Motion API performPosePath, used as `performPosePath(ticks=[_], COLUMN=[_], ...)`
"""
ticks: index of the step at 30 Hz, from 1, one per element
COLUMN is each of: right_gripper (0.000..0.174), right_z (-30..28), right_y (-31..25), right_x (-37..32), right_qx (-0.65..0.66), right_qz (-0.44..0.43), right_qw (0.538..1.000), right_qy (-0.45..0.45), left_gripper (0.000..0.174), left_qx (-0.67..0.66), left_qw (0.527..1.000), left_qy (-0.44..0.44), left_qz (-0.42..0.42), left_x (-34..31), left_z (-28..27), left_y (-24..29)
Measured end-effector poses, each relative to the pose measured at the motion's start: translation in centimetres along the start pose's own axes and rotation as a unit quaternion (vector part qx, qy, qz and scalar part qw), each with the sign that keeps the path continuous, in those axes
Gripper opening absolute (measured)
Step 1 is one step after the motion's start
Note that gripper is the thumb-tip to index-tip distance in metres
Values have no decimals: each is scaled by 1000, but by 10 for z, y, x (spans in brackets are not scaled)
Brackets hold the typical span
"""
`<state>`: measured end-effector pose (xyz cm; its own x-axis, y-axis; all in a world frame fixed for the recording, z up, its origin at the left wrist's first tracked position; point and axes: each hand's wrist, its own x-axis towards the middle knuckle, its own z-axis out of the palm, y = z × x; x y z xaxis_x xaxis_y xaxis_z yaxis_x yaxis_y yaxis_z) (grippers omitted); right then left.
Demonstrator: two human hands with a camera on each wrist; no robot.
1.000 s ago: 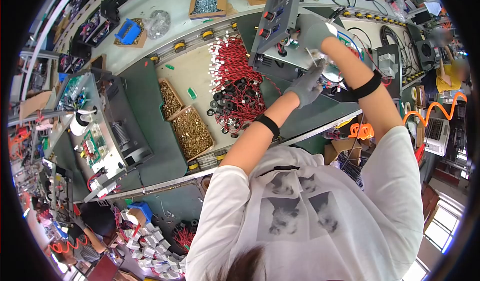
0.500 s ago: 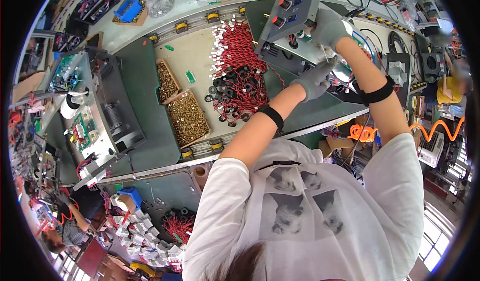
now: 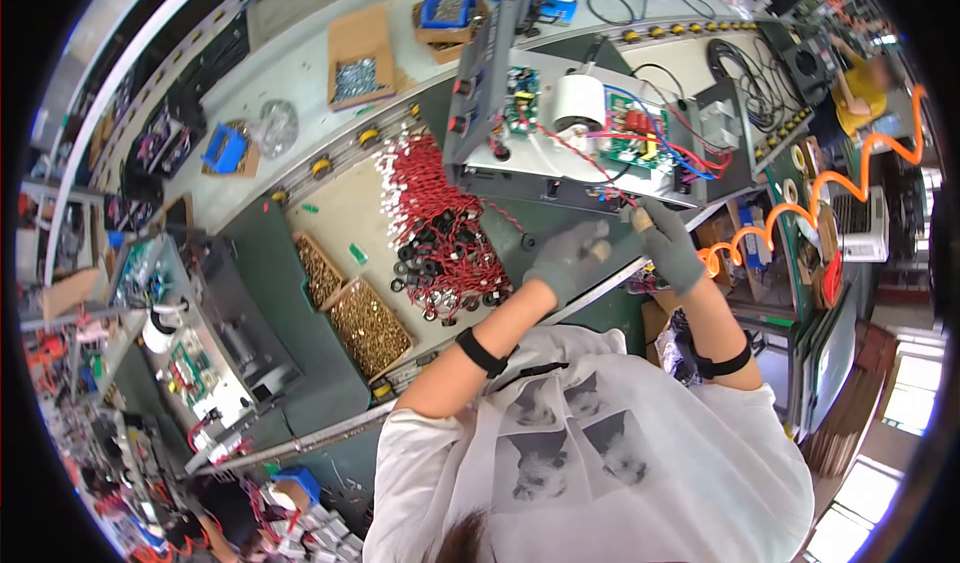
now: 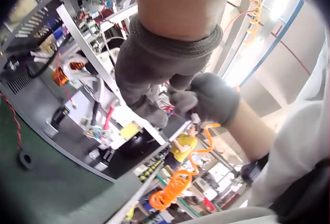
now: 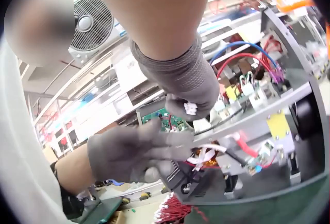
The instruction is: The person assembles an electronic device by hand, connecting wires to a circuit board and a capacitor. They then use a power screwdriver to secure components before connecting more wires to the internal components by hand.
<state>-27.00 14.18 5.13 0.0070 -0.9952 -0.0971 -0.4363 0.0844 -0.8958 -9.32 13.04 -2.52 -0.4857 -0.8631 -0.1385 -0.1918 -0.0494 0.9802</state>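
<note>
An open metal chassis (image 3: 540, 168) with a white cylinder (image 3: 579, 101) and a green circuit board (image 3: 636, 139) lies on the bench. My right hand (image 3: 665, 248) is at its near edge, fingers curled where thin red wires (image 3: 622, 199) end; in the right wrist view a small white piece (image 5: 191, 108) shows at the curled fingers of that hand (image 5: 183, 85). Just left of it, my left hand (image 3: 570, 263) is held above the bench edge, fingers loosely bent, nothing visible in it. The left wrist view shows the left hand (image 4: 154, 74) beside the right hand (image 4: 214, 100).
Red wires with black rings (image 3: 440, 233) lie in a heap left of the chassis, beside boxes of brass-coloured screws (image 3: 370, 328). A second chassis (image 3: 205, 363) stands far left. An orange coiled hose (image 3: 825, 178) hangs at the right. A person in yellow (image 3: 862, 93) is beyond.
Both hands have drawn back from over the chassis to its near edge, the right one from farther inside. The cylinder and board are uncovered. The head view has shifted.
</note>
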Motion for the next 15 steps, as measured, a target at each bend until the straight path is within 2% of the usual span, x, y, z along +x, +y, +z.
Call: performPosePath(ticks=[1, 2, 3, 5, 6, 7, 8, 11, 12, 13, 14, 15], right_gripper=[27, 26, 26, 19, 20, 22, 31, 24, 26, 26, 31, 37], right_z=[2, 7, 14, 25, 31, 35, 39, 43, 40, 38, 33, 28], right_y=[-8, -8, -4, 3, 2, 3, 7, 20, 18, 15, 8, -4], right_x=[-7, -8, -7, -6, -5, -4, -3, 5, 8, 7, 5, 2], right_qx=[182, 293, 401, 443, 451, 459, 482, 514, 473, 476, 184, -131], right_qz=[160, 141, 117, 83, 61, 38, 29, 19, 37, 37, -83, -192], right_qw=[970, 946, 909, 893, 890, 886, 874, 855, 878, 876, 965, 939], right_qy=[-22, -15, -9, 14, 32, 48, 56, 68, 64, 65, 168, 251], left_gripper=[32, 29, 29, 24, 21, 21, 21, 20, 21, 21, 21, 20], left_qx=[-99, -196, -189, -289, -253, -248, -230, -244, -280, -316, -313, -284], left_qw=[993, 973, 973, 946, 958, 960, 962, 953, 945, 935, 936, 943], left_qy=[-62, -122, -132, -68, -19, -23, 3, 33, 64, 95, 95, 148], left_qz=[-12, -28, -28, -133, -131, -129, -149, -178, -153, -128, -129, -96], left_x=[-3, -4, -5, -7, -6, -5, -6, -10, -10, -11, -10, -8], left_z=[10, 19, 25, 34, 33, 31, 29, 27, 28, 30, 31, 31], left_y=[-2, -4, 3, 19, 20, 22, 24, 26, 20, 15, 10, 9])
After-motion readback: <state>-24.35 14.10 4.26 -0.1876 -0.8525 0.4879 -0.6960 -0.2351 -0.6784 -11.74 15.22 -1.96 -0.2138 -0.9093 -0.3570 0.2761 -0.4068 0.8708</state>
